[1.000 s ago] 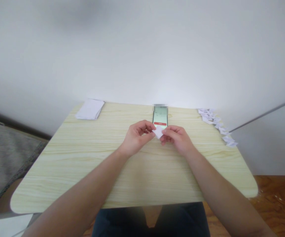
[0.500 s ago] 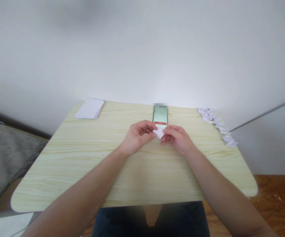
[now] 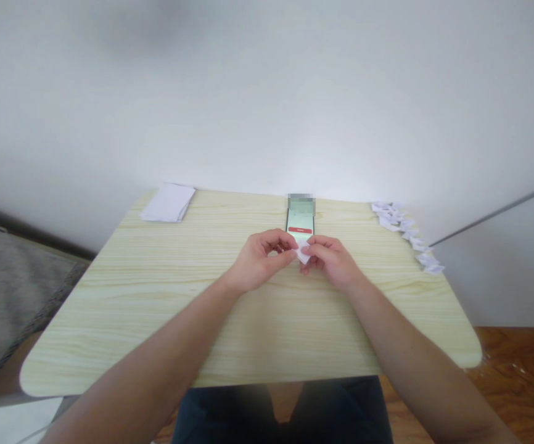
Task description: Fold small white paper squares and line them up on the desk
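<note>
A small piece of folded white paper [image 3: 303, 252] is pinched between my two hands above the middle of the table. My left hand [image 3: 264, 259] grips its left edge with thumb and forefinger. On the other side my right hand [image 3: 332, 260] has its thumb on the paper's face and its fingers curled partly behind. Just beyond the hands lies a phone [image 3: 301, 216] with a lit green screen and a red bar; the paper and fingertips overlap its near end. The paper's exact folds are too small to make out.
A stack of white paper sheets [image 3: 169, 202] lies at the table's back left. Several small folded paper pieces [image 3: 410, 234] run in a row along the right edge. The pale wooden table [image 3: 156, 296] meets a white wall [image 3: 267, 98] behind.
Both hands stay over the same spot. The left fingers have shifted slightly right, closer to the right hand, and the right thumb has moved further onto the paper, so less of it shows.
</note>
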Demonstrator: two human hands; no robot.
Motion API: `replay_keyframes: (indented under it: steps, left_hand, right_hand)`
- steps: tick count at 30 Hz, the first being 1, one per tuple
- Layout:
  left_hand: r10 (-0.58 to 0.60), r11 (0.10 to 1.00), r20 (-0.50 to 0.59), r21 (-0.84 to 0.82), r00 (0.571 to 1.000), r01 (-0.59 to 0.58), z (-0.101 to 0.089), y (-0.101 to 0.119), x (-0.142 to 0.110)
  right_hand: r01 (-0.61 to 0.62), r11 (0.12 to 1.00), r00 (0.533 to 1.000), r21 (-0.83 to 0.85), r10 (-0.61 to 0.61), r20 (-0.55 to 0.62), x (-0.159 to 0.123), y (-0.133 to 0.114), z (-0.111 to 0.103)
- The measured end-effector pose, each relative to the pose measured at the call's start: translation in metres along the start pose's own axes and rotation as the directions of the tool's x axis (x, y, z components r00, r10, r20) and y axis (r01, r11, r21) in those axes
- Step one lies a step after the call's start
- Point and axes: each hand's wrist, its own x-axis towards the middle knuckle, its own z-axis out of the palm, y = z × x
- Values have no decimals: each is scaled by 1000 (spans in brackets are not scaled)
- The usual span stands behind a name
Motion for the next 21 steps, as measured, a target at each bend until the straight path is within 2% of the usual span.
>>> replay_keyframes:
  steps: [4,11,17,21]
  left_hand:
    - [22,998,-21,60,1000,-20,1,4,0]
    - [18,999,-9,34,1000,-18,0,4,-1]
    - [24,999,44,39,999,-25,1,1,-2]
    - [28,997,69,71,997,-33,1,0,-3]
  right_hand:
    - [-11,1000,1000,30,10,13,1,1,0]
    - [-48,997,998,66,45,40,-1,-1,2]
    - [-43,997,997,60,39,65,-1,1,3]
    - [-60,998,998,23,59,37,0,2,3]
